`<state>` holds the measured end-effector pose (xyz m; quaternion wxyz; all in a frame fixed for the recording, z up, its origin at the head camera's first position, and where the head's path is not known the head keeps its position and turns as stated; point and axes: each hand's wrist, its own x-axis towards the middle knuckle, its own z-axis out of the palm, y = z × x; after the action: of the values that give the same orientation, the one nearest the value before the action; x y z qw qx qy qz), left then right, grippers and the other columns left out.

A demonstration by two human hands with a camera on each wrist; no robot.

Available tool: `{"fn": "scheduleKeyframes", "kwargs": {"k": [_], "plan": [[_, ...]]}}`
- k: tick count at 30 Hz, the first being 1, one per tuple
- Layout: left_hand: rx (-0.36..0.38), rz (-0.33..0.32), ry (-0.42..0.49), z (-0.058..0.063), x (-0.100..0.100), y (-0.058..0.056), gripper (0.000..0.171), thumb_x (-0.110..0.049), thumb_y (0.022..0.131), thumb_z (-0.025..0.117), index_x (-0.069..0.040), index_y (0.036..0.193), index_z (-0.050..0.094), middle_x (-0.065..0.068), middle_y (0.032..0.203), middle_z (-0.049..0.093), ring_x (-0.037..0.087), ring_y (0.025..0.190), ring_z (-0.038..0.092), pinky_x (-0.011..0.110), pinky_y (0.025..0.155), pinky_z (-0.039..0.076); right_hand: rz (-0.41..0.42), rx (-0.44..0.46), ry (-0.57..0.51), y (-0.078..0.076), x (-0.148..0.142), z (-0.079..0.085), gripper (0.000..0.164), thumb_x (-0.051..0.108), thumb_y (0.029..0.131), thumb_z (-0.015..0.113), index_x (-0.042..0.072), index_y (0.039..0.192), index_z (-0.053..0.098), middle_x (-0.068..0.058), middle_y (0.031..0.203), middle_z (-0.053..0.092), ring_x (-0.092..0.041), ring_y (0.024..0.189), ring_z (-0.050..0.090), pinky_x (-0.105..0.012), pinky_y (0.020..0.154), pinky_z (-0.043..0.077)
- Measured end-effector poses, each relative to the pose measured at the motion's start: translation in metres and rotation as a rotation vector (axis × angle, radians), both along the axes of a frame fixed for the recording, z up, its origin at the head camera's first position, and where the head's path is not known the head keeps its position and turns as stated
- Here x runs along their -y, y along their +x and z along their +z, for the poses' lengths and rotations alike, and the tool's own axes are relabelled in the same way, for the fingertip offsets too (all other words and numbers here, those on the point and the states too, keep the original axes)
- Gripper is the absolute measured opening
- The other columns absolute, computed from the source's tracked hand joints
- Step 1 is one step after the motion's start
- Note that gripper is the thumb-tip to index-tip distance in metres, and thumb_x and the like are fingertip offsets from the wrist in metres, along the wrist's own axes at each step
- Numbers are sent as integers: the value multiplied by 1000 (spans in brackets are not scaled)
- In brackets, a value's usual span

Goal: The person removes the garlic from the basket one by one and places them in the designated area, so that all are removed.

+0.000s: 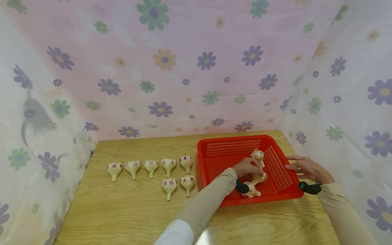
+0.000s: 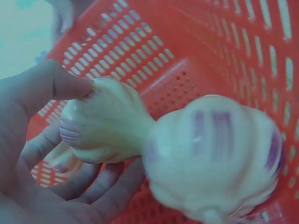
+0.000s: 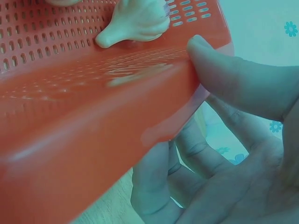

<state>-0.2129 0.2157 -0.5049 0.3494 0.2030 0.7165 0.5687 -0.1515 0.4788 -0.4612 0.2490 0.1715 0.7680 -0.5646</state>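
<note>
Inside the red plastic basket (image 1: 203,144), my left hand (image 1: 246,166) grips a garlic bulb (image 2: 105,123), thumb on its upper side and fingers curled beneath. The bulb's neck points away from the palm, toward a second garlic bulb (image 2: 212,149) with purple streaks, close in front of the fingertips. Another bulb (image 1: 258,155) lies near the basket's back right corner. My right hand (image 1: 309,169) holds the basket's right rim (image 3: 173,98), its thumb over the top edge and its fingers under the lip.
Left of the basket, several garlic bulbs (image 1: 132,166) lie in a row on the wooden table (image 1: 122,211), necks toward me. Two more, including this bulb (image 1: 169,185), lie in front of the row's right end. Flowered cloth (image 1: 183,68) encloses the table's back and sides.
</note>
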Motion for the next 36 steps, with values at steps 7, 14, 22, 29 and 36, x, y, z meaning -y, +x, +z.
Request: {"fn": "scheduleKeyframes", "kwargs": {"k": [7,14,22,29,36], "plan": [[107,-13,141,8,12,-13,15,-11,83,71,-7,94,61,-2,90,60,13,76,59,44,74,55,-2,2,14,1,0,2,72,21,93,62,-3,147,20,-5,108,63,-27,95,62,-45,83,51],[165,-10,198,20,26,-23,17,-12,86,68,-8,101,61,-1,101,57,19,82,62,57,80,49,-19,-1,10,2,1,1,69,20,92,63,-5,144,24,-4,103,64,-27,93,62,-46,82,52],[141,-28,215,41,51,-30,19,-14,87,68,-9,105,62,3,112,55,23,90,62,50,75,54,69,-56,42,6,1,4,68,23,95,59,-7,143,21,-9,114,61,-31,97,63,-47,83,51],[143,-47,253,54,74,-32,20,-13,89,67,-10,107,60,2,116,54,22,92,62,46,76,54,72,-53,32,5,0,3,63,21,94,59,-6,140,27,-9,110,63,-30,95,63,-47,82,52],[165,-58,328,64,99,-33,22,-8,92,61,-4,113,57,6,108,60,32,94,63,56,85,48,117,-105,28,3,-7,-2,55,20,96,56,-4,138,31,-11,109,65,-31,94,64,-48,82,51]]}}
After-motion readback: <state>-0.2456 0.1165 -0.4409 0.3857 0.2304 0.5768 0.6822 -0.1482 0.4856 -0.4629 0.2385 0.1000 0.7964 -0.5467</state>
